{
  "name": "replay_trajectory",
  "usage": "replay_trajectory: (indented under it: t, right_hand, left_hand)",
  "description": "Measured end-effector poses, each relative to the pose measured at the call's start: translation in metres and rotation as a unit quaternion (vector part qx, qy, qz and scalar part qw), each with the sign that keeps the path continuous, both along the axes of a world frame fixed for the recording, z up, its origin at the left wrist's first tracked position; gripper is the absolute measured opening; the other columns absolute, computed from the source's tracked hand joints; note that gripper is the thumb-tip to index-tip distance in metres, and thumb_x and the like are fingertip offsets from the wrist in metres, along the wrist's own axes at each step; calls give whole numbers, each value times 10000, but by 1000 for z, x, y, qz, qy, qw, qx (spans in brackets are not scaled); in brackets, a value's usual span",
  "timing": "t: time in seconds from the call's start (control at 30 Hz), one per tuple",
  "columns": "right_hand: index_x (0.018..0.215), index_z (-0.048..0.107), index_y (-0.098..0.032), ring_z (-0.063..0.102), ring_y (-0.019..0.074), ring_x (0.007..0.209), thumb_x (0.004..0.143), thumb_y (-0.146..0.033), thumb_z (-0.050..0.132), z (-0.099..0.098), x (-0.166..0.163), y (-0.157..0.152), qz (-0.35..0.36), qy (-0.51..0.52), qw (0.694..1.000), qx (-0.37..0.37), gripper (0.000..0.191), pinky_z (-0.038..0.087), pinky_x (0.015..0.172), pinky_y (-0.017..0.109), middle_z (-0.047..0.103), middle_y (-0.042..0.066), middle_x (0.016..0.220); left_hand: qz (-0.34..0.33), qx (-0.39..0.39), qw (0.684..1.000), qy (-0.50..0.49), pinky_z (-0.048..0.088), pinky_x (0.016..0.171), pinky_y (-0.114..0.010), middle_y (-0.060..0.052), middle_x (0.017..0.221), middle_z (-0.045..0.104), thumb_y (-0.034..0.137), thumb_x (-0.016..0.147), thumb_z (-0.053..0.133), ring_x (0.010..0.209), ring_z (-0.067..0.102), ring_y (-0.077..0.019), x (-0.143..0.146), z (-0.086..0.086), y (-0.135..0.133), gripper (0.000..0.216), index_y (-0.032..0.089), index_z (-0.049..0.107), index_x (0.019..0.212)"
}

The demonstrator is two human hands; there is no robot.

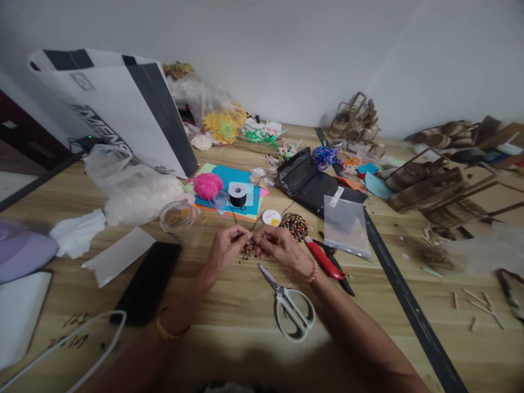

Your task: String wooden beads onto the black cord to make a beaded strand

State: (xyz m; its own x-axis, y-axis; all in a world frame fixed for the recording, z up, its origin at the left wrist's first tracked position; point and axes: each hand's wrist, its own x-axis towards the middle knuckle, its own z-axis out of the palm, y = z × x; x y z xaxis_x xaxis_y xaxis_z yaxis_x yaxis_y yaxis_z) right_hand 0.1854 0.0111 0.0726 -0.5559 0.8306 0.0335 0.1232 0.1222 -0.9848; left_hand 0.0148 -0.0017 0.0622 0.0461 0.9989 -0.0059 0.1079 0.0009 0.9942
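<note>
My left hand [227, 248] and my right hand [279, 246] meet fingertip to fingertip above the table, both pinched closed. Thin black cord [234, 217] runs up from between the fingers toward a white-rimmed spool [237, 194] of black cord. What lies right at the fingertips is too small to make out. Under the hands is a small scatter of beads [247, 252], partly hidden by the fingers. A larger pile of mixed-colour beads [295, 226] sits beyond my right hand. White-handled scissors [286, 305] lie nearer me, blades slightly apart.
To the right of the hands lie a red-handled tool [327, 261] and a clear plastic bag [347, 225]. Left are a black phone [147, 284] and a round clear container [177, 215]. Pink yarn [208, 186] rests on coloured sheets. Small woven baskets [434, 183] stand far right.
</note>
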Motion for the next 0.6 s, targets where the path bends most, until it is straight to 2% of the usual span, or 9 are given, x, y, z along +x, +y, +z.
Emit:
replay_trajectory:
  t: [0.37,0.6]
  right_hand:
    - [802,588,-150,590,98,575,893,-412,535,5,-1,-1,27,1,1000,-13,283,502,565,214,632,21,699]
    - [775,575,-153,579,93,547,877,-395,559,0,0,0,19,8,999,-30,264,497,545,207,621,11,670]
  left_hand:
    - [15,-25,999,-32,398,465,-202,10,523,629,317,682,676,474,560,-111,-1,1,1,180,155,614,633]
    - [18,-77,987,-137,431,491,-198,11,549,635,308,674,702,504,584,-109,0,0,0,184,143,620,672]
